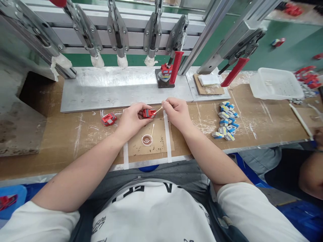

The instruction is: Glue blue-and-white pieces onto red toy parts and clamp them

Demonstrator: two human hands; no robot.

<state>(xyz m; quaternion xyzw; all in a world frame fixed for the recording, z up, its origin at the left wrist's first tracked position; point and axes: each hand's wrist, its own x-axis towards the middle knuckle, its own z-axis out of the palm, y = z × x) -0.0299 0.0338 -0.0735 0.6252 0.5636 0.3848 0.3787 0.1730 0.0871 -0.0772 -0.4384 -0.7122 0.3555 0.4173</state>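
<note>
My left hand (133, 120) is closed around a small red toy vehicle part (148, 113), held just above the bench. In a pinch, my right hand (176, 112) has a thin cotton swab (158, 110), its far tip at the right end of the red part. Below them stands a small clear cup (146, 140) of brownish liquid, with a second cotton swab (152, 129) leaning out of it. Left of my left hand lies another red toy part (109, 119).
Toggle clamps line a metal frame behind a silver plate (108, 90). One red-handled clamp (176, 67) presses a red part. Several blue-and-white pieces (227, 121) lie right, near a clear plastic bin (276, 84). Another person's arm (311, 171) is at far right.
</note>
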